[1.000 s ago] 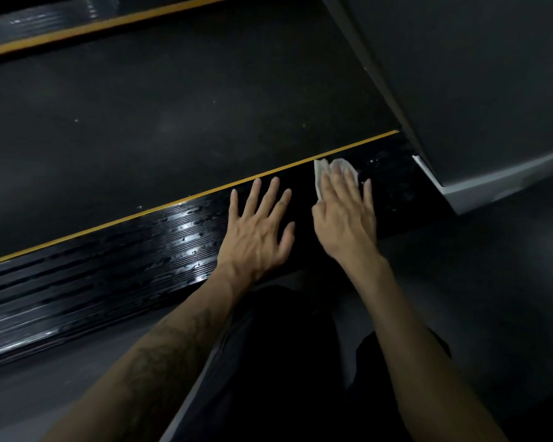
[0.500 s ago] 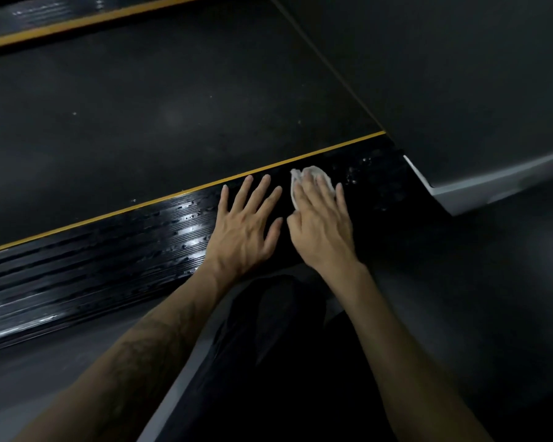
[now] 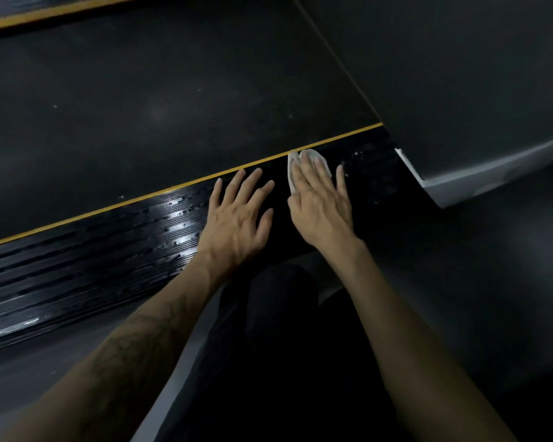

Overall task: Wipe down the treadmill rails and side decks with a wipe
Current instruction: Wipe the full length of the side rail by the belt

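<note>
Your right hand (image 3: 321, 207) has its fingers (image 3: 307, 169) straight and close together, pressing one crumpled white wipe (image 3: 318, 161) flat onto the side deck (image 3: 109, 250), right up against the thin yellow stripe (image 3: 173, 188). Your left hand (image 3: 237, 223) lies just beside it, fingers spread flat on the same deck, holding nothing. So two hands, one wipe. The deck is glossy black with lengthwise ribs and looks wet in patches. Past the stripe sits the matte black belt (image 3: 157, 106). A dark housing with a grey edge (image 3: 479, 175) is on the right. Can't read any writing.
</note>
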The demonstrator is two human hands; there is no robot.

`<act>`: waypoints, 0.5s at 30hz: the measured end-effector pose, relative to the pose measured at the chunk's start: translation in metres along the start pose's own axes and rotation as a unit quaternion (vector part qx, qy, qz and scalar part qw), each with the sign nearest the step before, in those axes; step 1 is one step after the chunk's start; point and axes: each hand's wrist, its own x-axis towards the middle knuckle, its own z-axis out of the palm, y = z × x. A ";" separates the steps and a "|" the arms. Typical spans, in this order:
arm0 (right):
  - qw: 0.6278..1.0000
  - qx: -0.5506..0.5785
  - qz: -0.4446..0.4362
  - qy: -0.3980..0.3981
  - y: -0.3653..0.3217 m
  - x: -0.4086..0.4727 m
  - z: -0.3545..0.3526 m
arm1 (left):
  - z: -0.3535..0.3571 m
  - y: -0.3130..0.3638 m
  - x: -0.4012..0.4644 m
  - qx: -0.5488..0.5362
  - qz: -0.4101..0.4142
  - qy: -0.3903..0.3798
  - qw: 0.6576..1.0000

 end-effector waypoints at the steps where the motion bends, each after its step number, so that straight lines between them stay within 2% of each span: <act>1: 1.000 -0.001 0.007 0.007 0.004 0.000 0.001 | 0.000 0.001 0.001 0.003 -0.001 0.000 1.000; 5: 0.996 0.002 0.053 0.068 -0.006 -0.031 0.009 | -0.005 0.008 0.002 0.006 -0.003 -0.007 1.000; 11: 0.999 0.010 0.041 0.034 -0.018 -0.012 0.009 | -0.005 0.008 0.009 0.008 0.003 -0.011 1.000; 15: 0.992 0.008 0.094 0.082 -0.014 -0.021 0.014 | -0.004 0.012 0.018 0.014 0.009 0.014 1.000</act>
